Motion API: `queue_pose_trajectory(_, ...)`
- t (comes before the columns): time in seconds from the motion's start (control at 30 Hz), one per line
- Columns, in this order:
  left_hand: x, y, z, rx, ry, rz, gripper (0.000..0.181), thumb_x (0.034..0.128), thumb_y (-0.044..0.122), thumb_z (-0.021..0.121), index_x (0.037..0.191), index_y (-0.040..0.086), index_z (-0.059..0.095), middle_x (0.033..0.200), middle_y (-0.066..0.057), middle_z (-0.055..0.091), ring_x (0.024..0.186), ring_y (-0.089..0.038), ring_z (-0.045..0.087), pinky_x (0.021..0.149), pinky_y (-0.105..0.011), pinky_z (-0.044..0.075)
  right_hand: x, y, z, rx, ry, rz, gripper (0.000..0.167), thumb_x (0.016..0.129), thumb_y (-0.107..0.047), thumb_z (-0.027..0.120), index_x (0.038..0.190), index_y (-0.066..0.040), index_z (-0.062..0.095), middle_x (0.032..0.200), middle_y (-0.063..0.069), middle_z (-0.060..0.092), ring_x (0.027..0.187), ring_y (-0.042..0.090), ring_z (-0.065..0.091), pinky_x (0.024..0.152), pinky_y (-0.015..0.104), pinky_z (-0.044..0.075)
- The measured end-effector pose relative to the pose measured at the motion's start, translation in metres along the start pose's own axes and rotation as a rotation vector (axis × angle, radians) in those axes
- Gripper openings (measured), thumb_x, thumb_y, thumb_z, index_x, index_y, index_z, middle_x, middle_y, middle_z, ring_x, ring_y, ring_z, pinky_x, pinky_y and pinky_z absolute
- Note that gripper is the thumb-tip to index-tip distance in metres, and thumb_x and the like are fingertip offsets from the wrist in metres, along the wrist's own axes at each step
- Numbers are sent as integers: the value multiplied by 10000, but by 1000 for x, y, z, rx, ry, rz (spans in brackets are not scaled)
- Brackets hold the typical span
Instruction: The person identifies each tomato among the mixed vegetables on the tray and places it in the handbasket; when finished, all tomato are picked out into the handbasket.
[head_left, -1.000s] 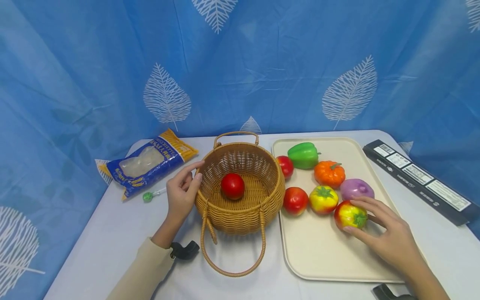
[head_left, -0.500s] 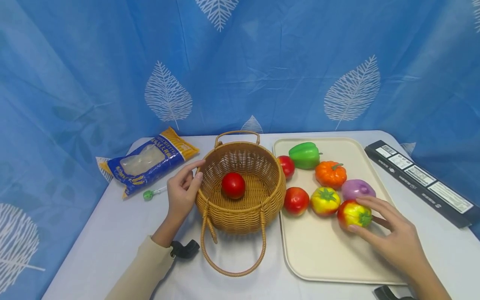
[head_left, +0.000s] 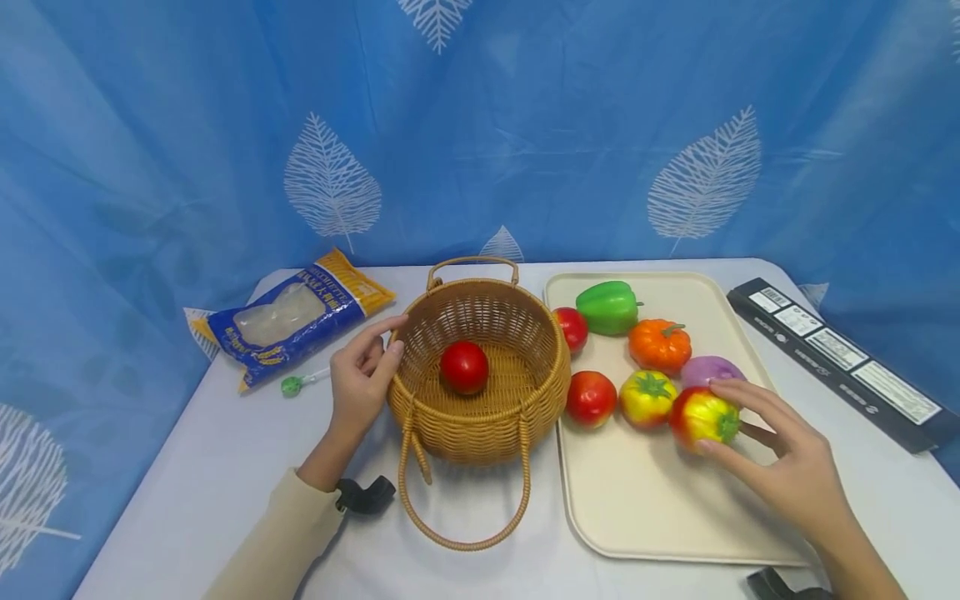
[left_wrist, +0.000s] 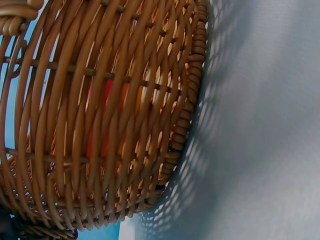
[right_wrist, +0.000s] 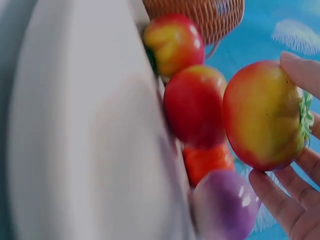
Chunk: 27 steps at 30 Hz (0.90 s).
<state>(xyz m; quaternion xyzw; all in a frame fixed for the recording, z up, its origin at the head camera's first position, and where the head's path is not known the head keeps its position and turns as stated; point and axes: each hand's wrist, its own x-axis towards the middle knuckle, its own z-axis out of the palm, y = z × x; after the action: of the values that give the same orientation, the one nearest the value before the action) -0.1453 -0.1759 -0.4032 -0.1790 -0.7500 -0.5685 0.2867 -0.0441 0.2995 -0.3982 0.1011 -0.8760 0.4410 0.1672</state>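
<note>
The right hand [head_left: 795, 462] pinches a red-and-yellow tomato [head_left: 702, 417] between thumb and fingers, over the cream tray [head_left: 675, 517]. In the right wrist view the hand [right_wrist: 300, 200] holds the same tomato [right_wrist: 265, 117] off the tray surface, its green leafy top facing the palm. At the left rim of the wicker basket [head_left: 472, 433], the left hand [head_left: 362, 383] grips the edge with thumb and fingers. A red ball-like fruit [head_left: 464, 367] lies inside the basket. The left wrist view shows the woven side [left_wrist: 110, 115] close up, red showing through the gaps.
On the tray are a green pepper [head_left: 608, 307], an orange pumpkin [head_left: 660, 345], a purple vegetable [head_left: 708, 370], a yellow-red tomato [head_left: 647, 398] and red fruits [head_left: 592, 399]. A blue pasta bag [head_left: 292, 321] and lollipop [head_left: 292, 385] lie left; a black box [head_left: 840, 362] lies right.
The right hand's tomato has risen off the tray and now covers part of the purple vegetable. The left hand stays at the basket rim.
</note>
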Motion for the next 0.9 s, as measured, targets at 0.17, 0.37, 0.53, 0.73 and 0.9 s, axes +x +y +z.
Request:
queue_pose_trajectory(0.17,2,0,-2,-3,-11,-6,303,940,0,644,1232,21,719,539,-22,321,460,-104,244,431,-248,206,10,-12,4,24,-1,-41,739,653,138,892,1330,-42,660,1420,93,584,1333,65,484,888,97,459)
queue_pose_trajectory(0.37,1,-2,-3,-10,-12,-8,302,948,30,651,1241,53,723,537,-13,321,455,-107,248,427,-242,214,25,-30,11,10,-20,-70,740,658,84,917,1332,-102,673,1414,66,597,1297,61,514,909,92,442)
queue_pose_trajectory(0.53,1,-1,-3,-12,-9,-5,304,946,22,650,1241,39,719,537,-18,316,458,-107,244,430,-246,214,35,-40,18,11,-47,-85,722,679,41,924,1332,-144,678,1407,18,600,1270,50,530,909,99,446)
queue_pose_trajectory(0.73,-1,-2,-3,-9,-17,-12,303,951,35,652,1246,55,720,539,-17,321,459,-106,249,431,-251,212,39,-49,25,46,-49,-104,695,702,57,904,1327,-149,680,1372,2,611,1226,52,558,897,122,461)
queue_pose_trajectory(0.9,0,-1,-3,-8,-7,-8,306,941,14,652,1238,40,721,539,-13,321,459,-105,249,432,-250,206,48,-60,32,100,-38,-124,672,728,84,874,1332,-132,675,1377,18,608,1244,97,555,906,142,469)
